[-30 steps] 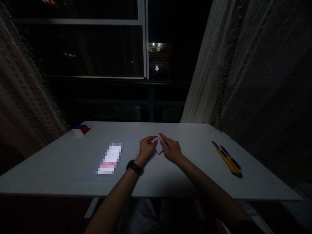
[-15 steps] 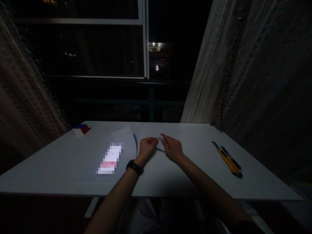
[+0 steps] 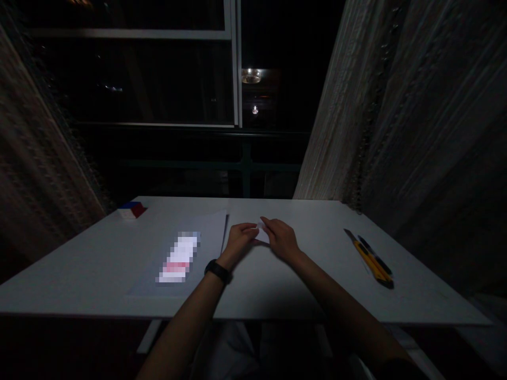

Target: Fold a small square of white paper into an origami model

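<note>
Between my two hands is a small piece of folded white paper (image 3: 262,235), held just above the table's middle. My left hand (image 3: 240,238), with a dark band on its wrist, pinches the paper's left side. On the opposite side my right hand (image 3: 282,238) grips it with thumb and fingers. The fingers cover much of the paper, so its exact folds cannot be made out. Left of my left hand, white paper sheets (image 3: 212,237) lie on the table, with a lit, pixelated screen (image 3: 180,257) on top of them.
On the right of the white table (image 3: 317,221) lie a yellow utility knife (image 3: 370,261), blade showing, and a dark pen (image 3: 375,255). A blue, white and red cube (image 3: 132,210) sits at the far left. Curtains (image 3: 328,105) flank a dark window behind the table.
The raised, curling edge of the top paper sheet on the left has dropped flat. My hands have barely moved; the small paper between them has shifted slightly.
</note>
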Demonstrator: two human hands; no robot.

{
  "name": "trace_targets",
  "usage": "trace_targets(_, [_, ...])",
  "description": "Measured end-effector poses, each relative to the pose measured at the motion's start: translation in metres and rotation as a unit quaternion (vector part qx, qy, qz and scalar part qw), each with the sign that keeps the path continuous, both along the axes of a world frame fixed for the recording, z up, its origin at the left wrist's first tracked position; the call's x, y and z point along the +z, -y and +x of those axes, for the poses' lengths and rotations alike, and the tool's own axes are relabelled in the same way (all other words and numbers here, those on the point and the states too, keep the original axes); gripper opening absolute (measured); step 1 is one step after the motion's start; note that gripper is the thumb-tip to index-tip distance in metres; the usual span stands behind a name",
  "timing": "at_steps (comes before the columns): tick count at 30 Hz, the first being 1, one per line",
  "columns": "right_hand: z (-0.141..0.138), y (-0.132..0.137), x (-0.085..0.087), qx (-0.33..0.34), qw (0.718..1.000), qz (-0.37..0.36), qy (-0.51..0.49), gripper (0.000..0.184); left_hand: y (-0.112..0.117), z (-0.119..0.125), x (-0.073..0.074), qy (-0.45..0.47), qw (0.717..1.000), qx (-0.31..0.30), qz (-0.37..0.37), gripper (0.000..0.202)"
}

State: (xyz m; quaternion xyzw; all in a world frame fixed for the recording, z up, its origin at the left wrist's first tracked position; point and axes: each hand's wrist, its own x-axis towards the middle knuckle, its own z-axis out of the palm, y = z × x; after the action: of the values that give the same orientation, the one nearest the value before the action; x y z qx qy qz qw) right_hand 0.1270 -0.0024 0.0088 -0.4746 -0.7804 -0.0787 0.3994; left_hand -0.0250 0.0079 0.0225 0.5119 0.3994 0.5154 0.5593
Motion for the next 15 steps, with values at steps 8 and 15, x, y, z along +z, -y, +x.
trace_targets(8, [0.007,-0.002,0.006,0.109,0.990,-0.049,-0.076,0.032,-0.002,-0.003,-0.002,0.023,0.995,-0.089,-0.032,0.028])
trace_targets(15, [0.017,-0.004,0.013,0.179,0.951,-0.180,-0.178,0.031,-0.004,-0.004,-0.006,-0.036,0.996,-0.079,-0.024,0.029])
